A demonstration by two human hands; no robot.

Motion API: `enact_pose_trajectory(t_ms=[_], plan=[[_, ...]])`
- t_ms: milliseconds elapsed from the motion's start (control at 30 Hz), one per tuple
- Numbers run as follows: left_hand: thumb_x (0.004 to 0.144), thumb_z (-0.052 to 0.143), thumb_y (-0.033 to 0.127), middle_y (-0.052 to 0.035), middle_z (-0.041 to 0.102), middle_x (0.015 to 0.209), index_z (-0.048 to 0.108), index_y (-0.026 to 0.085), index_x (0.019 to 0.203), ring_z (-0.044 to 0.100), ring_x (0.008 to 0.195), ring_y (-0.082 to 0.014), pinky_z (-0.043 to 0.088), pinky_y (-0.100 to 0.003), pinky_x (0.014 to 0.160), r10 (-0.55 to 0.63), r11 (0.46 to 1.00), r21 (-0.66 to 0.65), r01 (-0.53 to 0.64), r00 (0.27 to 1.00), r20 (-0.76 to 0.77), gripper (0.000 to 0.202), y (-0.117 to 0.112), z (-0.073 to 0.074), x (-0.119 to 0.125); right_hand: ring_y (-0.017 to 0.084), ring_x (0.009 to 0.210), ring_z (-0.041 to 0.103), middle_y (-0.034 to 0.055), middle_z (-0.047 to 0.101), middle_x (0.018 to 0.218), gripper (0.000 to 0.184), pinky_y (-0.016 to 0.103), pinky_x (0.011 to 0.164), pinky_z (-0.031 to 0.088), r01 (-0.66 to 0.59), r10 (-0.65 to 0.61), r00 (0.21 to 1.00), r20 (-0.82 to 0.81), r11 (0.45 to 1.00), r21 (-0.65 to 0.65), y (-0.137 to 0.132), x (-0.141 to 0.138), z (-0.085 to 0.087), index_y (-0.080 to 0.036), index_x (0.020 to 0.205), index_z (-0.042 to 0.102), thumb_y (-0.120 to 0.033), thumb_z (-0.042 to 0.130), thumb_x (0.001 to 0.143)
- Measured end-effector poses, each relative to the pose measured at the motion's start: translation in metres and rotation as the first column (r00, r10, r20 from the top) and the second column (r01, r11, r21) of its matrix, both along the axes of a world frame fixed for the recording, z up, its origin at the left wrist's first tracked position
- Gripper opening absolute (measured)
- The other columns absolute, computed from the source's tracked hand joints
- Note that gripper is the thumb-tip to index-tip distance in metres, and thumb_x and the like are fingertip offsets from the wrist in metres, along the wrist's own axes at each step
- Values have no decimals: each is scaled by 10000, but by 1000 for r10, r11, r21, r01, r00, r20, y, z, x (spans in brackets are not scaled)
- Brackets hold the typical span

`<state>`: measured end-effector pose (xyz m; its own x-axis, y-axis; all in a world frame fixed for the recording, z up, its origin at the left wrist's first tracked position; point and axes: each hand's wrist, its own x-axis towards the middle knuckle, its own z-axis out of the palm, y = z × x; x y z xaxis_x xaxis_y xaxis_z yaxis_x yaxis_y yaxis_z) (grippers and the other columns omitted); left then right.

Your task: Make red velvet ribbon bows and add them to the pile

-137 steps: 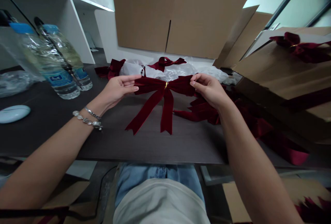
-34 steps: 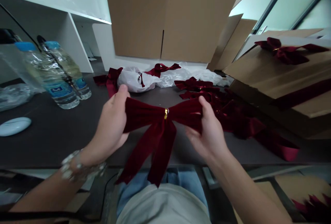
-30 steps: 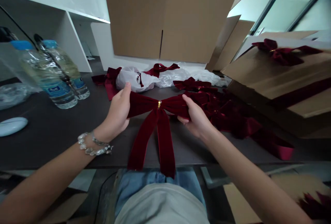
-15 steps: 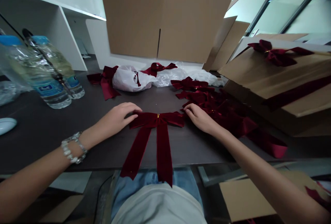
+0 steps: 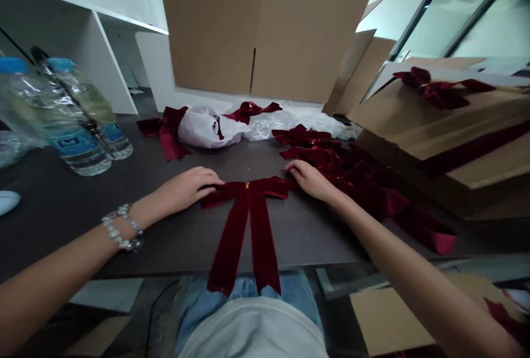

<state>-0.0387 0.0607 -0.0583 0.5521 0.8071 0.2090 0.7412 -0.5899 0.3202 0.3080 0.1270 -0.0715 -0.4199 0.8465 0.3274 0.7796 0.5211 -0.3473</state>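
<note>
A dark table (image 5: 318, 236) carries a burgundy velvet bow (image 5: 259, 231), laid flat with its tails toward the body. It is judged light, soft and limp, best taken by the loops beside the gold-banded knot (image 5: 247, 185). The left hand (image 5: 186, 186) and right hand (image 5: 308, 180) are held open, palms down, with the grip closed on nothing, at the loop ends.

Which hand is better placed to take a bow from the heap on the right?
Probably the right hand: it sits beside the heap of velvet bows, while the left hand lies on the other side of the flat bow.
</note>
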Motion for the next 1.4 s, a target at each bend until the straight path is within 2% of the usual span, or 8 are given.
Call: enact_pose_trajectory(t_ms=[167, 333, 500, 700, 900, 1033, 1233, 1400], plan=[[895, 507, 377, -39, 643, 1220, 664, 238, 1158, 569, 1147, -188, 415, -324, 1047, 28, 1000, 13, -28, 999, -31, 336, -2, 9, -18, 280, 1055, 565, 162, 630, 1093, 228, 434, 959, 441, -23, 18, 999, 35, 988, 152, 2, -4, 4, -111, 989, 653, -70, 479, 849], [913, 483, 422, -32, 667, 1169, 677, 239, 1133, 584, 1113, -176, 426, -301, 1020, 19, 999, 29, -20, 1000, 25, 345, -3, 7, -11, 186, 972, 632, 71, 687, 1046, 205, 312, 890, 475, -383, 381, 917, -123, 924, 1, -2, -36, 21, -180, 1016, 696, -220, 521, 917], [893, 515, 445, -25, 678, 1143, 695, 244, 1098, 603, 1080, -171, 435, -286, 991, 40, 999, -36, -38, 998, 50, 339, 1, 2, -14, 180, 976, 639, 64, 691, 1055, 195, 301, 889, 466, -511, 491, 856, -159, 850, -127, 0, -43, 18, -190, 1010, 720, -289, 595, 898], [836, 584, 481, -8, 688, 1124, 701, 260, 1069, 622, 1050, -167, 440, -273, 972, 75, 991, -122, -61, 990, 117, 341, 8, 1, -24, 183, 996, 621, 75, 671, 1063, 186, 317, 909, 460, -549, 536, 834, -131, 831, -95, 4, -40, 11, -187, 1031, 698, -242, 579, 899], [772, 659, 471, 0, 680, 923, 630, 199, 927, 623, 873, -145, 475, -240, 829, 124, 987, -127, -95, 961, 246, 314, 10, -4, -26, 169, 890, 623, 60, 650, 974, 265, 302, 816, 482, -413, 395, 902, -175, 908, -78, 1, -41, 5, -178, 1127, 550, -189, 584, 864], [845, 557, 384, -1, 667, 862, 642, 195, 832, 612, 821, -134, 455, -235, 803, 85, 996, -52, -77, 982, 166, 207, 8, -1, -25, 163, 815, 596, 40, 637, 882, 23, 282, 761, 462, -420, 418, 903, -97, 907, 1, 1, -35, 5, -180, 885, 563, -168, 559, 866], [889, 473, 381, -16, 700, 992, 718, 226, 922, 627, 949, -151, 440, -259, 908, 45, 999, 13, -46, 999, 27, 292, -2, 8, -27, 194, 943, 628, 72, 687, 988, 213, 329, 879, 461, -462, 462, 886, -41, 887, 8, -9, -28, 11, -174, 922, 668, -182, 456, 915], [798, 597, 570, -7, 703, 1029, 710, 231, 895, 621, 982, -163, 443, -269, 936, 56, 998, -29, -56, 998, 11, 371, -6, 9, -33, 210, 1005, 637, 72, 689, 1054, 228, 347, 933, 467, -437, 430, 896, -112, 898, -47, -16, -24, 10, -182, 950, 697, -380, 660, 843]])
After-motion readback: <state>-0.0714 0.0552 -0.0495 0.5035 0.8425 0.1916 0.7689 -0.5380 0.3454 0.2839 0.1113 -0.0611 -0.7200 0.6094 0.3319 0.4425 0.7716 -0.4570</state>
